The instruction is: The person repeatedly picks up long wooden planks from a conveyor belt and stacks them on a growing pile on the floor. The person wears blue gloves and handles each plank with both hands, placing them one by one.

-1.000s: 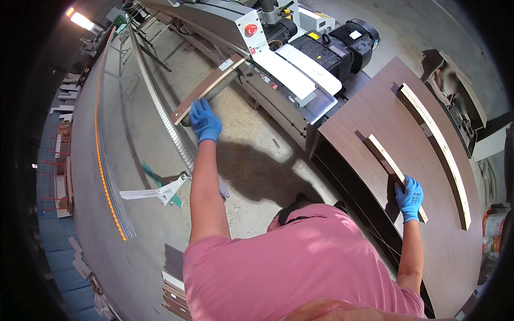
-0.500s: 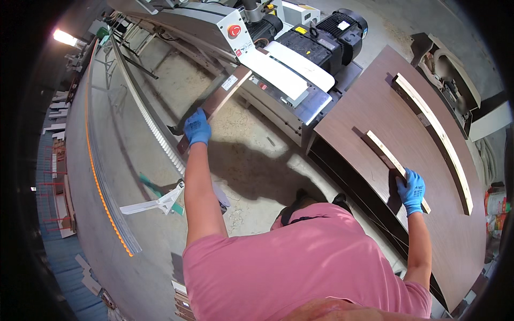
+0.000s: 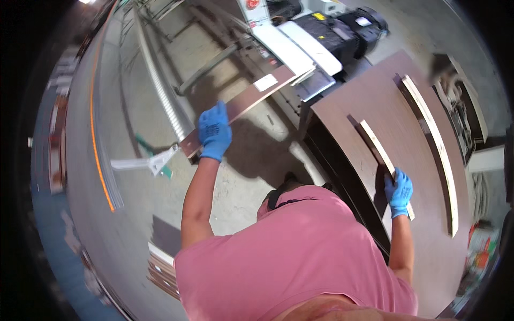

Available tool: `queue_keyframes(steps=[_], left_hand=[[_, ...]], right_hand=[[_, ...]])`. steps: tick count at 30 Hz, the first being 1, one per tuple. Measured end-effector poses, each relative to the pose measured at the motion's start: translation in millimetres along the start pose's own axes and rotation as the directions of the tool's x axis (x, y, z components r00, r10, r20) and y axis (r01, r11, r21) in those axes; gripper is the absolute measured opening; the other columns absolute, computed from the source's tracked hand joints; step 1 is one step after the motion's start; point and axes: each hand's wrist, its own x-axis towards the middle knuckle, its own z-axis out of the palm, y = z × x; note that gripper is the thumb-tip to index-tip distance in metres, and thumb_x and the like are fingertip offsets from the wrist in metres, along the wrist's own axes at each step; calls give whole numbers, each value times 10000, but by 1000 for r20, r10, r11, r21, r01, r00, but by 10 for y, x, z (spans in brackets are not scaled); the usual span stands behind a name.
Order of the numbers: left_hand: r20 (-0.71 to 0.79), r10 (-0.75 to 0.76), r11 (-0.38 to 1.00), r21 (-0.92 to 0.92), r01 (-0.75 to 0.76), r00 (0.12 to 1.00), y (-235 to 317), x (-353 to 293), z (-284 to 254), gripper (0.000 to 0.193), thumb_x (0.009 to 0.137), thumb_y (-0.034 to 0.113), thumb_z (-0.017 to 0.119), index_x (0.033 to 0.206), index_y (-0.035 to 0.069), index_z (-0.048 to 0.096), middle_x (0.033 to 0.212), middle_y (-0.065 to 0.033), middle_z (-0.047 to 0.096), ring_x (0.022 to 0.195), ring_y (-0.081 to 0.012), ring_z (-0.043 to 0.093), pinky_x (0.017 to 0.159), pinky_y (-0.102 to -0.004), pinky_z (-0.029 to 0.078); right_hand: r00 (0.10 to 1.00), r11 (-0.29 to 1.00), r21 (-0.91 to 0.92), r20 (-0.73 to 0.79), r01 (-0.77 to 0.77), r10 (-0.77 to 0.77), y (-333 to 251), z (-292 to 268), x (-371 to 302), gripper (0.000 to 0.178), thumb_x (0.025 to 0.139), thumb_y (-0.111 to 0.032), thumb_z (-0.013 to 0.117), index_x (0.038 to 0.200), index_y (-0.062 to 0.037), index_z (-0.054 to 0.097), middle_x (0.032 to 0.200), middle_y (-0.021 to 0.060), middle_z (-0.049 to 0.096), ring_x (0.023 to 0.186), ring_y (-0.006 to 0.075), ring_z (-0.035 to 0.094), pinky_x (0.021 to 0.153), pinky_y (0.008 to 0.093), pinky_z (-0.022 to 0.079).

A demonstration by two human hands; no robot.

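My left hand (image 3: 215,132), in a blue glove, is closed round a long brown board (image 3: 242,101) with pale edges and a white label. The board is held above the floor, slanting so that its far end reaches the white guard of a machine (image 3: 297,45). On the right, my right hand (image 3: 398,192), also gloved in blue, grips the near part of a short wooden strip (image 3: 378,145). That strip has a pale edge and lies on a large brown panel (image 3: 417,262). A longer wooden strip (image 3: 438,152) rests farther right on the panel.
A black motor (image 3: 364,29) sits behind the guard, and a red button (image 3: 252,4) is on the machine's plate. To the left runs a long roller rail (image 3: 158,83) beside a white bracket (image 3: 155,162). Several stacked boards (image 3: 163,270) lie at lower left.
My left hand has drawn the brown board along the machine toward the near right, past the white guard's end. My right hand stays on the short strip. The whole view has shifted slightly.
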Motion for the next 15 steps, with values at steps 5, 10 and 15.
queue_keyframes(steps=[5,10,15], left_hand=[[-118,-113,992,-65,106,987,565,-538,-195,399,898,88,575,1287,11,617,1001,-170,677,906,-353,662,819,-490,500],[-188,-203,976,37,213,961,975,-1206,-81,461,927,160,536,1359,16,605,995,-109,596,886,-268,610,864,-400,501],[-95,-179,966,-204,156,979,1611,-1613,-480,394,922,176,559,1286,38,627,1007,-102,652,926,-271,651,878,-404,514]], right_hand=[[938,939,66,67,336,-340,-152,-51,-205,361,881,-254,776,1173,-75,664,878,140,664,828,390,648,739,517,494],[846,832,167,-26,529,-533,-110,58,-260,411,906,-290,773,1234,-69,659,870,116,657,787,357,638,704,496,494],[676,668,141,-11,731,-737,-292,-239,84,354,883,-219,764,1186,-70,657,853,106,654,746,352,633,677,481,490]])
